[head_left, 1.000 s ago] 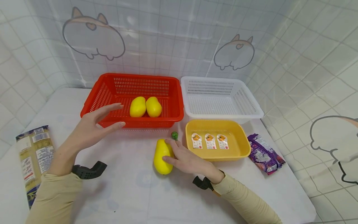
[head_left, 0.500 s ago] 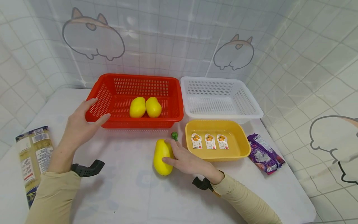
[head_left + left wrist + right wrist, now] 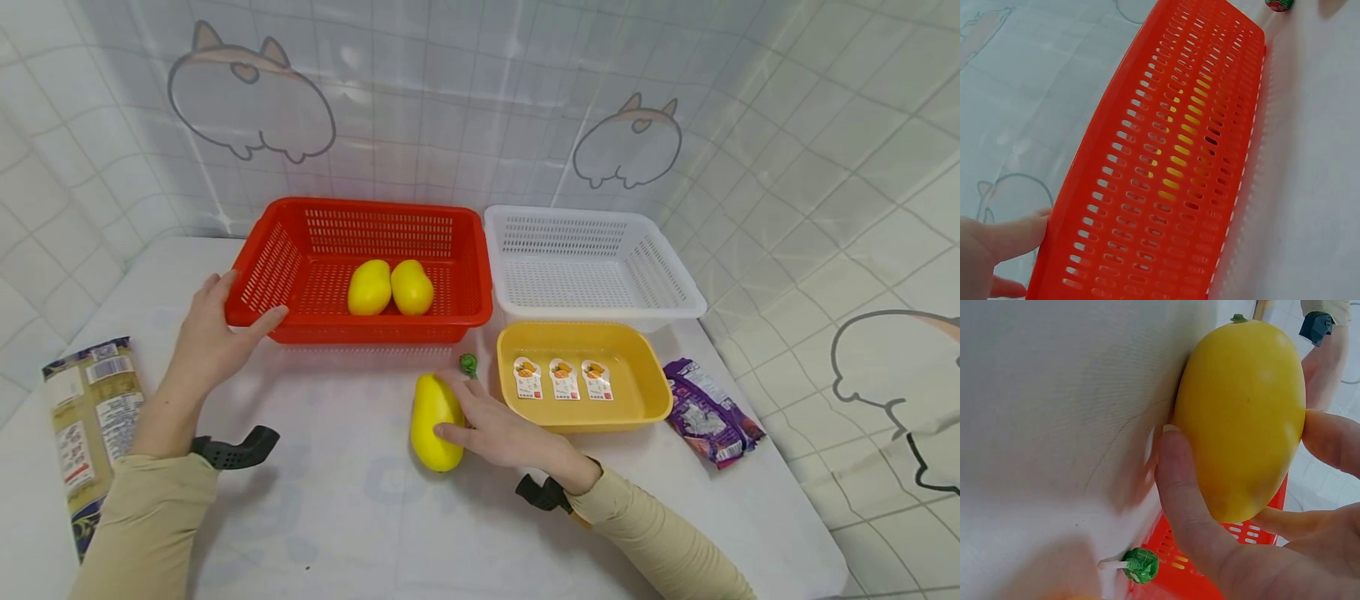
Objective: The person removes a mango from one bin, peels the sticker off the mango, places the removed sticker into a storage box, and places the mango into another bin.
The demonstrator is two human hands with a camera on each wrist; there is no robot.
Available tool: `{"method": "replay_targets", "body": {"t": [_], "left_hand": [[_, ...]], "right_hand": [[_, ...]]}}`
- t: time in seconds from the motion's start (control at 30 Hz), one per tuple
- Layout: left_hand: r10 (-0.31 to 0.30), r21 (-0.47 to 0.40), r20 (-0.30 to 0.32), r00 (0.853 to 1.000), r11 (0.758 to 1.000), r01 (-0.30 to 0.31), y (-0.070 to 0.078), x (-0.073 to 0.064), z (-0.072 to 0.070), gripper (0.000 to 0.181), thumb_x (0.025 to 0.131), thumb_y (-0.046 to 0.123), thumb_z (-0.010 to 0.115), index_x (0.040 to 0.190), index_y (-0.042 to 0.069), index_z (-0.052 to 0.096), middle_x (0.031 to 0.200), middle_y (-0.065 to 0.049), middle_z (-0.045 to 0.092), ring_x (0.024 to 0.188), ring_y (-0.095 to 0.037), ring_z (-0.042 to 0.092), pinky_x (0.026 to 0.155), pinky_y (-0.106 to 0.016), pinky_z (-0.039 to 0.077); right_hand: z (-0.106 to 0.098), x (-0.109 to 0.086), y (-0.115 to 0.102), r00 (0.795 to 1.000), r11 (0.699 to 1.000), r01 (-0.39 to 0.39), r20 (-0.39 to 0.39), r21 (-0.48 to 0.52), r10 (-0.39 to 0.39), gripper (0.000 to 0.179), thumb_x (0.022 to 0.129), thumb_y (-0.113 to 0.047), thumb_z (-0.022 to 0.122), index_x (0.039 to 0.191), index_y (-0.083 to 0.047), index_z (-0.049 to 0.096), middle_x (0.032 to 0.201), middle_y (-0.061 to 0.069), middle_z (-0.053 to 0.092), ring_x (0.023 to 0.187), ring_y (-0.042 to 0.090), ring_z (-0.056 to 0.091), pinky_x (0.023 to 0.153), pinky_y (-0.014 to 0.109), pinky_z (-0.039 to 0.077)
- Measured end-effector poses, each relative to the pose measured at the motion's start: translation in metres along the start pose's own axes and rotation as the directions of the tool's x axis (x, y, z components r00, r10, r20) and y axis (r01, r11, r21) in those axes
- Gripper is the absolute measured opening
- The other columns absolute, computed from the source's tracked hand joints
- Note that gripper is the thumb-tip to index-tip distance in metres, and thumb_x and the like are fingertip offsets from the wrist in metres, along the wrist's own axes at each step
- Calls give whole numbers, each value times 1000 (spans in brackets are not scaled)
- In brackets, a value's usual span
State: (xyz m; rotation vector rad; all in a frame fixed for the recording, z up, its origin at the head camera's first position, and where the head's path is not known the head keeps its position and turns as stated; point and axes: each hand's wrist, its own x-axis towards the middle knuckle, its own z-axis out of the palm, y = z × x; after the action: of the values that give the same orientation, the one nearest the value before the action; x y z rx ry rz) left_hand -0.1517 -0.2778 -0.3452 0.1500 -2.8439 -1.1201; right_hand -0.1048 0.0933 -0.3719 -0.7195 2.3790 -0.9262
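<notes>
My left hand (image 3: 213, 337) is at the front left corner of the red basket (image 3: 382, 332), thumb towards the front rim and fingers by the left side. In the left wrist view a fingertip (image 3: 1041, 215) touches the basket's rim. Two yellow mangoes (image 3: 370, 287) lie side by side inside the basket. On the table, my right hand (image 3: 498, 425) holds another yellow mango (image 3: 433, 425) from its right side. The right wrist view shows fingers on both sides of this mango (image 3: 1244, 419), with its small green stem end at the top.
A white basket (image 3: 592, 312) stands right of the red one. Before it sits a yellow tray (image 3: 652, 408) with several mango stickers (image 3: 564, 379). A green-wrapped lollipop (image 3: 468, 363) lies near the right hand. Purple (image 3: 712, 412) and gold (image 3: 97, 417) packets lie at the sides.
My left hand has moved left and down from above the red basket's front to its front left corner. The right hand stays at the mango, nearly still.
</notes>
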Motion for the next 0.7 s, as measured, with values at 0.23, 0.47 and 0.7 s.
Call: {"method": "replay_targets", "body": {"t": [0.23, 0.47, 0.7], "left_hand": [[35, -104, -22, 999, 994, -37, -1, 3, 3, 87, 98, 44, 59, 157, -2, 15, 147, -34, 34, 128, -50, 37, 100, -72, 39], [-58, -231, 50, 997, 971, 68, -4, 4, 3, 103, 96, 48, 59, 158, 3, -9, 163, -30, 12, 143, -51, 23, 111, -69, 29], [-134, -256, 80, 988, 955, 151, -8, 5, 3, 110, 94, 55, 59, 157, 7, -17, 165, -26, 3, 146, -50, 17, 112, -68, 28]], "right_hand": [[1, -1, -1, 999, 999, -40, 10, -15, 40, 72, 99, -45, 56, 159, -35, 16, 135, 3, 38, 116, 17, 45, 93, 27, 48], [0, -2, -2, 999, 999, -38, 7, 0, 38, 72, 99, -44, 58, 158, -34, 18, 137, 4, 38, 116, 17, 45, 92, 26, 49], [0, 0, -3, 1000, 1000, -21, 2, -14, 22, 73, 98, -43, 60, 158, -32, 20, 142, 3, 39, 115, 16, 47, 95, 26, 50]]}}
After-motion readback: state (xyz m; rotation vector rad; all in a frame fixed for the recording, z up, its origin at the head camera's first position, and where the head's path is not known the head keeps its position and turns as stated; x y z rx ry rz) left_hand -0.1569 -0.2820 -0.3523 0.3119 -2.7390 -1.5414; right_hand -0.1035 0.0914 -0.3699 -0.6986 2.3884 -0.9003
